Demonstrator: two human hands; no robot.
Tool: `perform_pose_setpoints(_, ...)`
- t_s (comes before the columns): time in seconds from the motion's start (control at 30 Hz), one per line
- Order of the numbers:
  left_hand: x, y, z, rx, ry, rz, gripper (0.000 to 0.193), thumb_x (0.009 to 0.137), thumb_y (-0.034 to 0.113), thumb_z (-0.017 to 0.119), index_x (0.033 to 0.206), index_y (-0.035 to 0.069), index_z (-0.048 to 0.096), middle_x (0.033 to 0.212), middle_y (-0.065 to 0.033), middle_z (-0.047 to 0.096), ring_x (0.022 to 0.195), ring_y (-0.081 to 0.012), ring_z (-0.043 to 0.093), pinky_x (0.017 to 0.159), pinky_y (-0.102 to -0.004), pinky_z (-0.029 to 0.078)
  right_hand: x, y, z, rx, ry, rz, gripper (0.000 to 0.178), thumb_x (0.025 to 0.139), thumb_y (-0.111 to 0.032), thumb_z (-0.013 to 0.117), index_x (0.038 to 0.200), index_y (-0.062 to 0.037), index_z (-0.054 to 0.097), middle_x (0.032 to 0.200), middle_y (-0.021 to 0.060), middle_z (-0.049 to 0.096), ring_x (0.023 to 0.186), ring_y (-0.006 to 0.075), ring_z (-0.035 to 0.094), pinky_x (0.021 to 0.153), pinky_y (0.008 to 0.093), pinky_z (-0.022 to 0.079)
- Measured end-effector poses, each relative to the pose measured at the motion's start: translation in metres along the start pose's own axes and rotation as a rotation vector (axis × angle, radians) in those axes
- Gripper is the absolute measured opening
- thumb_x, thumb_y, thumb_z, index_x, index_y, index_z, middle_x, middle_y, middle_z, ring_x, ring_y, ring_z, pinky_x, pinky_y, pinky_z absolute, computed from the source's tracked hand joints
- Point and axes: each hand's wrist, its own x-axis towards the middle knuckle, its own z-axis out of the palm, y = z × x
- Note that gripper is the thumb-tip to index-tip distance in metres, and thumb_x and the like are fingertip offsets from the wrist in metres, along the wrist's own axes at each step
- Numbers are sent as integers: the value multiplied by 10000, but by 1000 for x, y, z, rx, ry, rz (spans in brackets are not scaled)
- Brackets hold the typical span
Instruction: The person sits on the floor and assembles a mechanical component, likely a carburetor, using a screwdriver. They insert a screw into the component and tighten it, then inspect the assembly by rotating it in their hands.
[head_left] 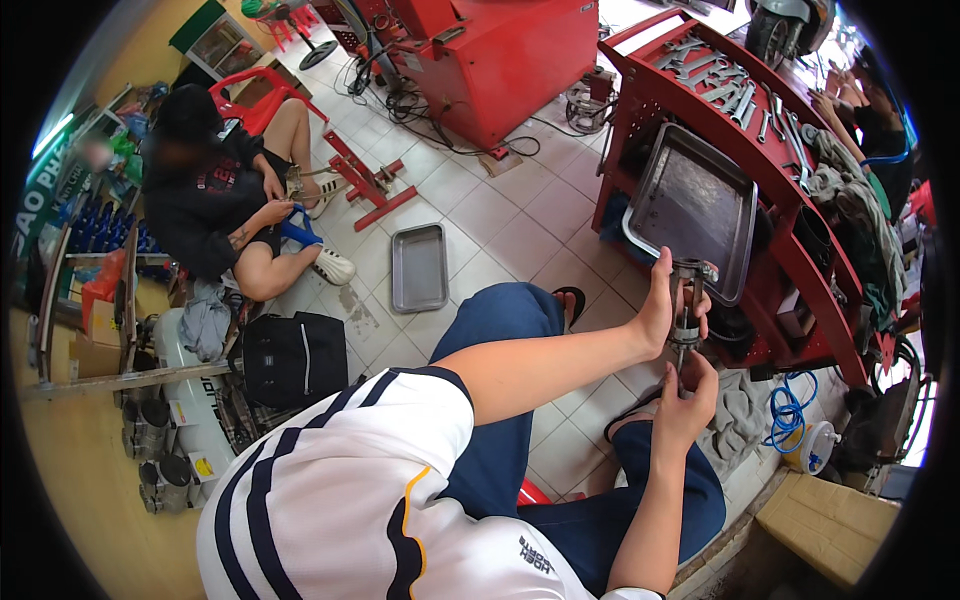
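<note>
Tiled workshop floor [500, 215] below, metal part [686, 336] held near red tool cart [628, 110], left hand [660, 305] wrapped round its body, right hand [690, 397] pinching its lower end; probably best to keep both grips in line.

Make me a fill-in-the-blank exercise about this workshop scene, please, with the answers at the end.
1. The left hand and right hand both grip a part made of ____.
2. The cart carrying the wrenches is painted ____.
3. The shallow grey rectangular tray lies on the tiled ____.
4. The bag on the left side of the view is coloured ____.

Missing words: metal; red; floor; black.
</note>
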Motion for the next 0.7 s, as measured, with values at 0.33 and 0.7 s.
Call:
perform_pose_setpoints(0.33,-2,3,1,61,10,-2,958,907,882,186,1278,79,555,679,-34,549,582,-206,632,620,-326,524,-2,1,2,299,-18,248,418,950,-39,705,1344,7,571,1019,94,689,911,151,666,823,275,523)
perform_pose_setpoints(0.7,0,5,0,73,-58,-49,971,902,884,201,1281,65,560,689,-34,542,596,-211,639,645,-327,524,6,9,-7,828,-191,599,524,1022,-94,610,1507,-25,426,1056,82,673,948,146,631,872,286,501)
